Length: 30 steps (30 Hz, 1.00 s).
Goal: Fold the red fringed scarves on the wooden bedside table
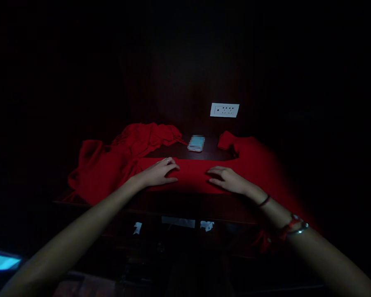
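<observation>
A red cloth [191, 175] lies spread across a dark table [185, 206] in a dim room. My left hand [159, 172] rests flat on its folded middle strip, fingers stretched out toward the right. My right hand [227, 179] lies flat on the same strip, fingers pointing left, a small gap between the two hands. Part of the cloth is bunched in a heap [142, 140] at the back left, and another part [250, 152] drapes off to the right. Bracelets [292, 227] circle my right wrist.
A small pale blue object [196, 143] lies on the table behind the cloth. A white wall socket plate [224, 110] sits above it. White scraps [204, 225] show below the table edge. A lit bluish surface [0, 260] glows at the far left.
</observation>
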Tool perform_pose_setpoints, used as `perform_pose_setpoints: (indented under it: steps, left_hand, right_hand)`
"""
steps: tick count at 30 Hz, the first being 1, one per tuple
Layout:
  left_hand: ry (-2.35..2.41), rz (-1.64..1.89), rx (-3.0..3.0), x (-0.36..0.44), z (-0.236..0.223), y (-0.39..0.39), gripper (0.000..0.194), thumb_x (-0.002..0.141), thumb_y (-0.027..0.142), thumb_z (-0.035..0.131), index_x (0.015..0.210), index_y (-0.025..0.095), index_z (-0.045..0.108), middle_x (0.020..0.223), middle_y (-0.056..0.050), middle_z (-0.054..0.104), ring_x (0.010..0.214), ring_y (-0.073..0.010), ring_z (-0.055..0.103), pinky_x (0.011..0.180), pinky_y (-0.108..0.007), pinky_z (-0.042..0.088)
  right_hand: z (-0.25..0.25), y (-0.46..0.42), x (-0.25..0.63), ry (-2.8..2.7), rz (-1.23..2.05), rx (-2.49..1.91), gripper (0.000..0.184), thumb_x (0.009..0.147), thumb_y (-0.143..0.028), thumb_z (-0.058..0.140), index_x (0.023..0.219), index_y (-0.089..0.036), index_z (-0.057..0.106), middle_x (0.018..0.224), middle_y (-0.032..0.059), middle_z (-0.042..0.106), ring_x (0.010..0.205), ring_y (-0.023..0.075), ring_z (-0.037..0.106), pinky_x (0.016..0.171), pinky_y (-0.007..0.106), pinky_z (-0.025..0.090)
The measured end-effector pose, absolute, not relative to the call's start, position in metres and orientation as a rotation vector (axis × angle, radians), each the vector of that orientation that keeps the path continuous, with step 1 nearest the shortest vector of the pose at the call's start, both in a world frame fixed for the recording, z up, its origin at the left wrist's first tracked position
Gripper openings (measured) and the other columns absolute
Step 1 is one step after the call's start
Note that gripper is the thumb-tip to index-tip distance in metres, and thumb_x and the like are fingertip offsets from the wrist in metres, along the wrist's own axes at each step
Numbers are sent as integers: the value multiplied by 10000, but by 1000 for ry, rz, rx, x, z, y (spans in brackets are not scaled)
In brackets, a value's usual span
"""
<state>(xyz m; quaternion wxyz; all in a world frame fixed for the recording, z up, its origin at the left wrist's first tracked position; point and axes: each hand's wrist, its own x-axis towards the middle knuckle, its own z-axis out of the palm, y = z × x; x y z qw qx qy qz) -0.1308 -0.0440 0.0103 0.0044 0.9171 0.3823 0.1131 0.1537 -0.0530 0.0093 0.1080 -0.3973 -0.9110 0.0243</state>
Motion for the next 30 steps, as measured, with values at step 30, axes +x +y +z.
perform_pose_setpoints:
  steps: [30]
  left_hand:
    - [1370, 75, 3039, -171, -5, -80, 186, 826, 279, 377, 942, 153, 450, 921, -70, 509, 876, -176, 502, 784, -279, 400]
  right_hand:
    - [-22, -57, 51, -2678, -26, -735, 177, 804, -175, 422, 765, -158, 594, 743, 24, 577, 695, 101, 488, 625, 209, 359]
